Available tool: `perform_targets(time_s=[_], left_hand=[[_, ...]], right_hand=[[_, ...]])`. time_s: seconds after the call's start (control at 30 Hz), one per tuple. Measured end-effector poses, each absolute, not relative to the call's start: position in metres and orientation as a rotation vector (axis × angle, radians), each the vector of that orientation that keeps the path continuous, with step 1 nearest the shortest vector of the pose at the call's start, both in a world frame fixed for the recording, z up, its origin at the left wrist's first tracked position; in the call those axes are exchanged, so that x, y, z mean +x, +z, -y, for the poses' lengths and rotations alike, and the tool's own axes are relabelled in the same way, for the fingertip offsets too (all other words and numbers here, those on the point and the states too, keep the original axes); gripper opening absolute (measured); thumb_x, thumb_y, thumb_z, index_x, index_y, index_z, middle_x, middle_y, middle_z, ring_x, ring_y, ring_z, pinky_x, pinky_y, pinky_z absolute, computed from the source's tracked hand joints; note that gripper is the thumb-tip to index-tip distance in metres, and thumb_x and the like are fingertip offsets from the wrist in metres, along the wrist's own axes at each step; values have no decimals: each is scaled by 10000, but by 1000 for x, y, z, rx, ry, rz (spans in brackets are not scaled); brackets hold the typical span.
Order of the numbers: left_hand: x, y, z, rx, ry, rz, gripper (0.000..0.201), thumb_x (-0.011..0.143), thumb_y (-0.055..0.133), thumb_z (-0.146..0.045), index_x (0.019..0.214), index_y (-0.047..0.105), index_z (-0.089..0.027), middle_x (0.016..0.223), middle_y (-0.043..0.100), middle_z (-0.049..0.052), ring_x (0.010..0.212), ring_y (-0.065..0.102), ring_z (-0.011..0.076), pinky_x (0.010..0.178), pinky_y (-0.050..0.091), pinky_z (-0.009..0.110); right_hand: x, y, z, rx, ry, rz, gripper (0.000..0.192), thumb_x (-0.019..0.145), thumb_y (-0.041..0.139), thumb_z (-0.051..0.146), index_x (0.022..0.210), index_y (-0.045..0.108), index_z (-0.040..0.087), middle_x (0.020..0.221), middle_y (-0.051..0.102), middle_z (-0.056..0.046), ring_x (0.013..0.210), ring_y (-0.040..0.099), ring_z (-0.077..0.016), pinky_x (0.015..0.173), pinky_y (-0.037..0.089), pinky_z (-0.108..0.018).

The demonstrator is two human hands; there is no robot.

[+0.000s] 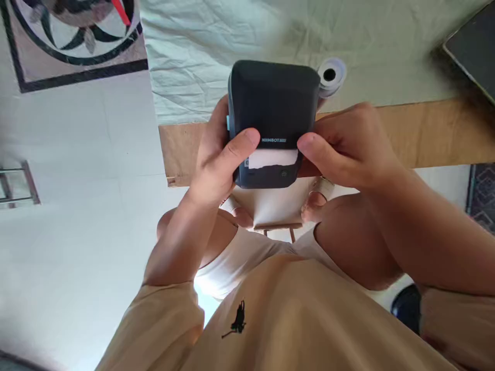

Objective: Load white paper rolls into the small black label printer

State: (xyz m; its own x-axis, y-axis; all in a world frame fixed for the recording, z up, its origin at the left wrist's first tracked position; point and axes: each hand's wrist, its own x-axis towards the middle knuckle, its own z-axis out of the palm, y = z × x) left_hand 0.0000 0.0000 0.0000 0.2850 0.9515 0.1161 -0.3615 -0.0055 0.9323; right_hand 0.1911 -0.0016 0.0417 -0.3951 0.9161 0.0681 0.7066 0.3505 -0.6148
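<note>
Shirt (270,319): beige, small black emblem on the chest, nearest the lens.
Left hand (216,159): wrapped around the label printer's left side, thumb pressed across its front face.
Right hand (348,149): closed on the printer's right side, thumb tip beside the brand lettering.
Label printer (273,111): dark grey, boxy, rounded corners; white lettering on the face, white label strip (273,158) showing at the slot.
Position: held in the air between both hands, above the table's near wooden edge (425,134), not resting on it.
Orientation: slot end towards the body, opposite end towards the table's far side; long axis near to far.
Paper roll (330,76): white, dark core, lying on the pale cloth (212,56) just behind the printer's right corner.
</note>
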Motion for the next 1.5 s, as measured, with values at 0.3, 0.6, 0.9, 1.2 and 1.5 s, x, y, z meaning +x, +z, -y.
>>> perform_targets(time_s=[0.3,0.6,0.9,1.2,1.5], left_hand=[[0,0,-2,1116,1211,-712,427,680,588,-402,1051,497,-212,878,555,53,806,562,198,676,427,328],[5,7,0,1091,1216,-779,319,702,568,-390,973,529,-227,821,561,44,734,544,177,629,407,299],[4,11,-2,950,1179,-645,388,765,453,-518,1014,515,-228,982,609,70,1131,511,261,894,430,379],[2,12,-2,872,1144,-664,394,867,293,-438,1067,553,-220,1006,650,31,1244,441,208,1055,365,348],[7,15,1,826,1221,-781,341,864,322,-382,928,609,-210,986,657,0,1174,503,221,1004,409,362]], right_hand=[[186,40,0,-1460,734,2171,585,803,368,516,397,300,100,360,281,13,397,178,20,423,160,-200],[185,39,-1,-1498,742,2132,586,777,435,509,372,338,96,334,258,14,386,184,25,404,146,-197],[185,34,0,-1503,659,2119,600,812,327,550,416,340,99,371,291,7,411,184,15,429,136,-207],[185,34,1,-1503,626,2177,560,835,307,507,449,344,102,406,312,-2,436,176,1,468,145,-223],[184,37,2,-1451,732,2227,531,696,457,597,465,503,120,444,430,-6,451,280,-5,477,213,-217]])
